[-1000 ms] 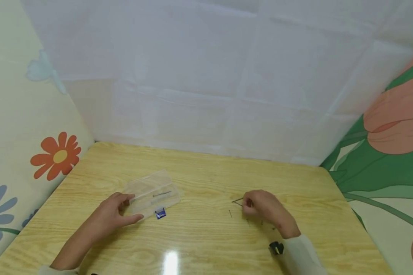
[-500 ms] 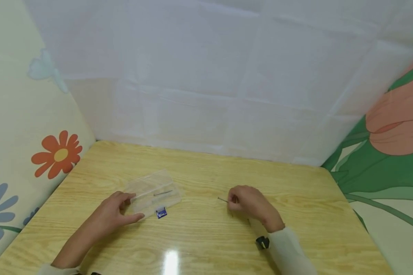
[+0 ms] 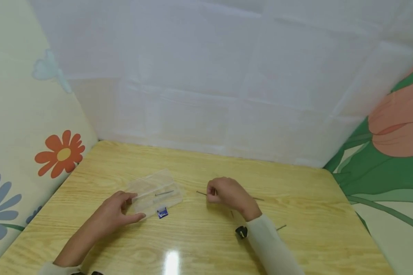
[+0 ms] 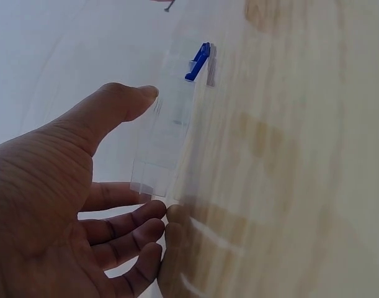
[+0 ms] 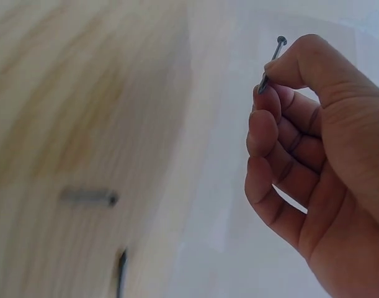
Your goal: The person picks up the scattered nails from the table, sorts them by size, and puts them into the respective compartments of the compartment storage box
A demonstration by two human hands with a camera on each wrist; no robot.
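Pinched between the thumb and index finger of my right hand (image 3: pixel 230 196) is a thin metal nail (image 5: pixel 278 48), its round head pointing away from the fingers. In the head view this hand is over the middle of the table, right of the clear plastic box (image 3: pixel 153 180). The box lies with its lid open, and one nail (image 3: pixel 164 193) is inside it. A blue latch (image 4: pixel 198 62) sticks out on its near side. My left hand (image 3: pixel 113 212) holds the box's left end, thumb at the near edge and fingers at the other side.
Loose nails lie on the wooden table (image 3: pixel 192 236): one nail (image 3: pixel 281 227) by the right sleeve, another nail (image 3: pixel 259 198) behind the right wrist, and a small nail (image 3: pixel 232 214) below the hand. A white sheet (image 3: pixel 192 76) stands behind the table.
My right hand has moved left toward the box with the nail pinched in its fingers, uncovering nails on the table. The left hand and the box have stayed put.
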